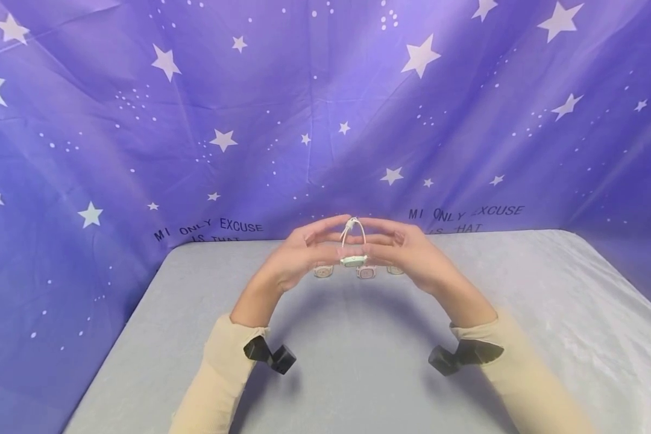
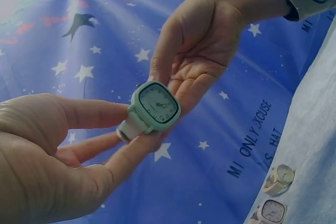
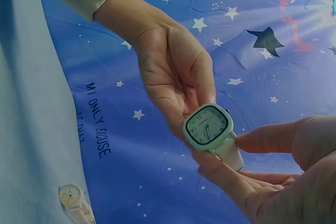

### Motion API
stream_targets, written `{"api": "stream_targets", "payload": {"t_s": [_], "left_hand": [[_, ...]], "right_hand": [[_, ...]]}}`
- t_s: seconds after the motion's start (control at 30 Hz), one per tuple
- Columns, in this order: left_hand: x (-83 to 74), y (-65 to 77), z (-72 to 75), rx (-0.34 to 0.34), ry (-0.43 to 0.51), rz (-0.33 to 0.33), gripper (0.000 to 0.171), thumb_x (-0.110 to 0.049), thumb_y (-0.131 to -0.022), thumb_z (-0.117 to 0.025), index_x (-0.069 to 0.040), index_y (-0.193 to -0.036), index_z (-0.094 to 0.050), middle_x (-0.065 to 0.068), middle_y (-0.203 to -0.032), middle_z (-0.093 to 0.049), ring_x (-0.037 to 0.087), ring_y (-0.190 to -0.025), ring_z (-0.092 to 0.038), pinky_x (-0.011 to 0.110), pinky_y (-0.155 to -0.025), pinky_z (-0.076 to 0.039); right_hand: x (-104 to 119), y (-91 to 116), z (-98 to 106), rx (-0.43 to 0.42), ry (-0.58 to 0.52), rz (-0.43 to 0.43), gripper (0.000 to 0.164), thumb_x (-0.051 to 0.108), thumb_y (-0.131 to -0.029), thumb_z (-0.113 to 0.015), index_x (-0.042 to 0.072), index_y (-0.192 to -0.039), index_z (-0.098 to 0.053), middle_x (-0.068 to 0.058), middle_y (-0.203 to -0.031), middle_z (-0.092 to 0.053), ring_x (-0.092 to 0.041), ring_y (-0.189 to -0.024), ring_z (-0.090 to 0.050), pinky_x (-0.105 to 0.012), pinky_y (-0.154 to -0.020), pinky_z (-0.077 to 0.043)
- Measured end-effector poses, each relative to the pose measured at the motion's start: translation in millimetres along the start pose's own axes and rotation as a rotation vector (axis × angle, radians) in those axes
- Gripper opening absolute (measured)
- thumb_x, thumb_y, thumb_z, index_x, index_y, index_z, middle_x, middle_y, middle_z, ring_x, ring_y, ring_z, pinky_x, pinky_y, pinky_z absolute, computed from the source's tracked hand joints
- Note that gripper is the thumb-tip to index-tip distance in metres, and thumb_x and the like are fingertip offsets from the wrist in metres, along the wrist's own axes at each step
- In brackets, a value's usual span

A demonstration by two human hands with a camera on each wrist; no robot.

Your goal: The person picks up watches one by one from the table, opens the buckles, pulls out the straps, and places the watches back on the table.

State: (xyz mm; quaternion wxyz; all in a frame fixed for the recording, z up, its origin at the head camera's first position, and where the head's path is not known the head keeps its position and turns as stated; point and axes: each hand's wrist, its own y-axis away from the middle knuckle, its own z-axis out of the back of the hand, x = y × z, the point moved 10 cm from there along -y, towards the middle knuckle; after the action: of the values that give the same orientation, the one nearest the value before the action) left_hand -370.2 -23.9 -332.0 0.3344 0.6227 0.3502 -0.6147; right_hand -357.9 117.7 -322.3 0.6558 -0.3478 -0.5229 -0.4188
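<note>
Green watch: it is hanging between the two hands above the bench (image 1: pixel 331 392), its strap (image 3: pixel 230 153) forming a loop over the case in the head view.
Left hand (image 1: pixel 298 256): it is pinching the watch (image 1: pixel 354 261) at one side, thumb against fingers.
Right hand (image 1: pixel 413 250): it is pinching the opposite side in the same way.
Handling: the watch is probably weighing little; the case is looking rigid and smooth, perhaps slippery, the strap bendable.
Best hold: the case edges are offering firm grip, sparing the dial (image 2: pixel 158 102), whose cover may scratch, and the crown (image 3: pixel 228 111).
Shape: the case is showing a rounded square, mint green, with a dark ring framing the numerals.
Other watches: a yellowish watch (image 1: pixel 323 271), a pink watch (image 1: pixel 366 272) and a third watch (image 1: pixel 395 270) are resting beyond the hands.
Cloths: soft-looking grey fabric is covering the bench; a creased purple starry backdrop (image 1: pixel 325 78) is hanging behind.
</note>
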Motion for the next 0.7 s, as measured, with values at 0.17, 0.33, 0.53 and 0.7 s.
{"api": "stream_targets", "payload": {"t_s": [0.17,0.33,0.53,0.7], "left_hand": [[-14.3,4.0,-1.3,-0.032,-0.036,-0.108,0.065,0.0,-0.09,-0.071,-0.017,-0.149,-0.051,0.018,-0.132,-0.068,0.028,-0.12,-0.068,0.039,-0.1,-0.057],[-26.0,8.9,-0.6,-0.065,-0.083,-0.169,0.06,0.004,-0.088,-0.071,-0.006,-0.144,-0.055,0.022,-0.125,-0.068,0.022,-0.106,-0.071,0.03,-0.091,-0.06],[-32.9,14.1,-0.7,-0.038,-0.14,-0.214,0.049,0.004,-0.087,-0.072,0.001,-0.134,-0.062,0.02,-0.116,-0.073,0.033,-0.105,-0.071,0.032,-0.087,-0.061],[-34.7,15.8,1.1,-0.024,-0.161,-0.223,0.041,0.0,-0.089,-0.073,0.001,-0.129,-0.066,0.008,-0.103,-0.076,0.025,-0.095,-0.073,0.031,-0.084,-0.06]], "right_hand": [[8.3,3.2,3.2,-0.076,0.002,0.045,0.063,0.012,-0.092,-0.074,0.015,-0.15,-0.049,-0.014,-0.132,-0.069,-0.02,-0.111,-0.072,-0.033,-0.094,-0.058],[16.0,7.7,5.4,-0.133,0.013,0.082,0.058,0.009,-0.09,-0.075,0.007,-0.145,-0.055,-0.017,-0.131,-0.069,-0.013,-0.108,-0.072,-0.028,-0.092,-0.058],[23.0,10.6,2.4,-0.148,0.017,0.136,0.049,0.01,-0.091,-0.076,0.005,-0.138,-0.062,-0.012,-0.121,-0.074,-0.012,-0.102,-0.074,-0.029,-0.09,-0.059],[27.2,9.8,0.0,-0.128,0.003,0.193,0.043,0.01,-0.09,-0.077,0.004,-0.132,-0.066,-0.004,-0.11,-0.078,-0.018,-0.095,-0.076,-0.034,-0.091,-0.06]]}}
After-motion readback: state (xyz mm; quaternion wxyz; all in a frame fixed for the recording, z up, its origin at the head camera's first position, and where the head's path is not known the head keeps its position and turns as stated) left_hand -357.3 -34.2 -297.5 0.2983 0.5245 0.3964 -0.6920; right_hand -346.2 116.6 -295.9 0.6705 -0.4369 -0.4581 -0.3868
